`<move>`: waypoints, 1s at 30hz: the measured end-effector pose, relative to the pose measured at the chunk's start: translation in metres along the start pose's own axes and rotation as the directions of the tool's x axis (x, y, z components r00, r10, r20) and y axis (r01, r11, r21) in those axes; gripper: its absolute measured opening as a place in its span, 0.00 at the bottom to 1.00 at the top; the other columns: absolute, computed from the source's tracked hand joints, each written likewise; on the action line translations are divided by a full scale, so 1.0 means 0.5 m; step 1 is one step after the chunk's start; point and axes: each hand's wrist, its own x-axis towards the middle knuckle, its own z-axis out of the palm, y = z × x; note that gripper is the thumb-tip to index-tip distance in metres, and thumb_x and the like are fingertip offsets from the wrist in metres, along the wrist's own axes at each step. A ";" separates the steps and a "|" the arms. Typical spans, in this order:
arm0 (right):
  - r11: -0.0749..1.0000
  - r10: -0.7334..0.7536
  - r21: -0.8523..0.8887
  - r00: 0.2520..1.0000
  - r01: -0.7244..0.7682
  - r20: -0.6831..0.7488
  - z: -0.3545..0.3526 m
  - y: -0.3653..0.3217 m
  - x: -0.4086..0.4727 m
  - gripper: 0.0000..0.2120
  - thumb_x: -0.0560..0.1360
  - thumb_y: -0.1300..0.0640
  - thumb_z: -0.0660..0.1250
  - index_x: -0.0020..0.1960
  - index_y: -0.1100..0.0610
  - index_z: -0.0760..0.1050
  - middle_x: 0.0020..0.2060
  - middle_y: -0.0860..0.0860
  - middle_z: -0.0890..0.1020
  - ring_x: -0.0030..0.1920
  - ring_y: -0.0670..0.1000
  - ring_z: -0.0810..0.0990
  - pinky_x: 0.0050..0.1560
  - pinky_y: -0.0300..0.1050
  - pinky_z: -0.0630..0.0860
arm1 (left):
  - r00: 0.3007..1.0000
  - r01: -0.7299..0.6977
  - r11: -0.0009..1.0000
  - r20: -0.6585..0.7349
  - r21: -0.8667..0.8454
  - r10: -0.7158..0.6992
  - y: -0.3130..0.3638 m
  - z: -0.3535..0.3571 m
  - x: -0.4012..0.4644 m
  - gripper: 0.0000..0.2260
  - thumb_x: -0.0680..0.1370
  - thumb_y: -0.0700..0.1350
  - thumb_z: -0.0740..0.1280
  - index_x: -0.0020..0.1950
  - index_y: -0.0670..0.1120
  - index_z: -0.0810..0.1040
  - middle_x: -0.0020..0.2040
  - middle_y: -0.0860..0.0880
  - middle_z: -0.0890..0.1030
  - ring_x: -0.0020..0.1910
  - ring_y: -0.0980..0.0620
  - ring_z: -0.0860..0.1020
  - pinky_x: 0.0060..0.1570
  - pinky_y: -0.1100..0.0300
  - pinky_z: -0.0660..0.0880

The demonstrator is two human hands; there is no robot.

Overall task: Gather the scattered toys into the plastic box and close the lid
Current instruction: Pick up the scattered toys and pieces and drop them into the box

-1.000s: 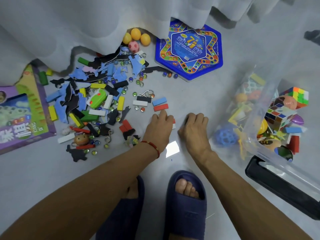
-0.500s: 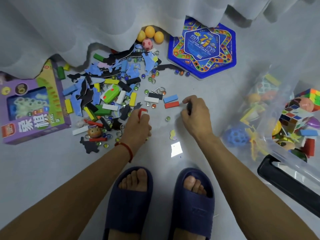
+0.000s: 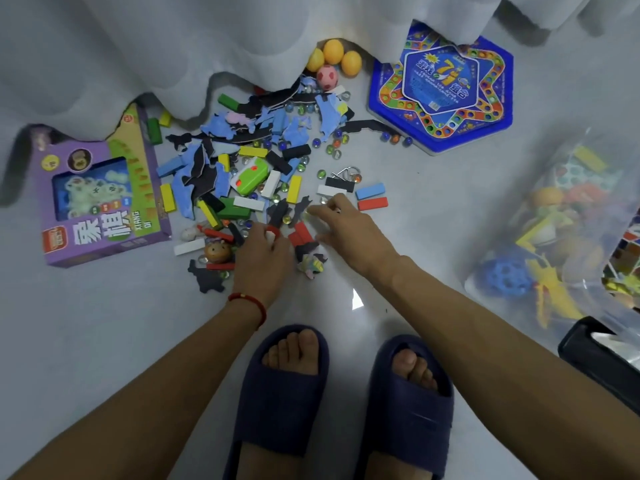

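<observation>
Both hands have shifted left into the toy pile since a moment ago. Left hand (image 3: 263, 254) is curled around a red-and-white piece; right hand (image 3: 346, 226) reaches with fingers loosely spread, whether holding anything unclear. At right, the clear plastic box (image 3: 491, 271) holds a blue lattice ball (image 3: 506, 275), yellow pieces and blocks; its lid isn't on.

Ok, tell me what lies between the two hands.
Head view: between the left hand and right hand lie red blocks, black puzzle pieces and a crumpled pastel scrap.
</observation>
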 end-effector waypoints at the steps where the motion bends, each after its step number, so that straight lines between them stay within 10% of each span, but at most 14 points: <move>1: 0.999 -0.037 -0.039 0.999 0.037 0.010 0.007 -0.008 0.009 0.22 0.78 0.54 0.69 0.70 0.49 0.69 0.58 0.54 0.72 0.46 0.57 0.80 0.47 0.50 0.81 | 0.999 -0.035 0.999 0.027 0.030 0.035 -0.005 0.000 -0.004 0.06 0.79 0.45 0.62 0.51 0.43 0.71 0.39 0.50 0.74 0.37 0.50 0.73 0.34 0.57 0.67; 8: 0.992 -0.070 -0.099 0.997 0.073 0.035 0.016 -0.028 0.029 0.17 0.77 0.58 0.69 0.65 0.54 0.74 0.58 0.55 0.75 0.50 0.57 0.79 0.49 0.47 0.78 | 0.966 -0.240 0.932 0.157 0.271 0.203 -0.037 0.020 -0.010 0.18 0.72 0.53 0.73 0.53 0.49 0.69 0.50 0.48 0.75 0.48 0.50 0.74 0.45 0.56 0.72; 11: 0.949 0.199 0.267 0.976 -0.168 -0.090 -0.014 -0.029 0.005 0.07 0.81 0.57 0.64 0.57 0.57 0.78 0.50 0.53 0.80 0.47 0.51 0.79 0.49 0.46 0.79 | 0.943 -0.316 0.883 0.217 0.347 0.252 -0.047 0.030 -0.003 0.21 0.71 0.57 0.73 0.56 0.48 0.69 0.51 0.48 0.74 0.47 0.48 0.75 0.43 0.54 0.75; 14: 0.332 0.588 0.872 0.802 -0.359 0.106 -0.065 -0.013 -0.052 0.08 0.80 0.57 0.66 0.49 0.63 0.79 0.38 0.51 0.80 0.34 0.46 0.78 0.33 0.39 0.74 | 0.921 -0.383 0.812 0.246 0.439 0.302 -0.043 0.032 0.000 0.23 0.72 0.56 0.73 0.59 0.46 0.68 0.51 0.48 0.72 0.47 0.48 0.73 0.41 0.58 0.69; 16: -0.182 0.593 0.951 0.744 -0.249 0.308 -0.100 0.008 -0.101 0.06 0.78 0.60 0.67 0.48 0.63 0.78 0.36 0.54 0.77 0.33 0.49 0.74 0.31 0.38 0.71 | 0.916 -0.398 0.800 0.239 0.450 0.321 -0.035 0.031 -0.002 0.21 0.73 0.54 0.73 0.57 0.46 0.68 0.50 0.49 0.70 0.46 0.49 0.70 0.42 0.57 0.68; 18: -0.402 0.579 0.905 0.726 -0.142 0.371 -0.118 0.030 -0.141 0.06 0.76 0.61 0.64 0.45 0.64 0.77 0.37 0.56 0.77 0.34 0.51 0.74 0.32 0.38 0.72 | 0.906 -0.421 0.799 0.241 0.428 0.348 -0.030 0.037 -0.006 0.15 0.74 0.51 0.72 0.50 0.48 0.67 0.45 0.50 0.70 0.44 0.48 0.70 0.42 0.56 0.68; 21: -0.149 0.648 0.951 0.700 -0.270 0.300 -0.112 0.044 -0.169 0.11 0.78 0.59 0.63 0.40 0.63 0.76 0.35 0.56 0.76 0.31 0.51 0.73 0.29 0.41 0.70 | 0.877 -0.462 0.830 0.301 0.311 0.375 -0.023 0.046 -0.017 0.11 0.73 0.42 0.71 0.43 0.48 0.67 0.37 0.53 0.69 0.39 0.48 0.73 0.35 0.60 0.64; 25: 0.788 0.553 0.375 0.829 -0.489 -0.080 -0.057 0.047 -0.194 0.08 0.80 0.53 0.62 0.45 0.53 0.78 0.40 0.46 0.80 0.39 0.48 0.79 0.40 0.46 0.78 | 0.924 -0.305 0.948 0.271 0.095 0.270 -0.006 0.049 -0.038 0.14 0.72 0.40 0.69 0.36 0.51 0.65 0.32 0.53 0.69 0.31 0.56 0.66 0.29 0.66 0.62; 30: 0.852 0.522 0.047 0.846 -0.521 -0.109 -0.002 0.012 -0.198 0.12 0.79 0.47 0.63 0.53 0.55 0.69 0.47 0.51 0.76 0.41 0.56 0.76 0.43 0.52 0.75 | 0.894 0.286 0.880 0.437 -0.378 -0.103 0.017 0.051 -0.055 0.08 0.74 0.37 0.66 0.40 0.46 0.68 0.28 0.48 0.69 0.25 0.53 0.64 0.24 0.62 0.62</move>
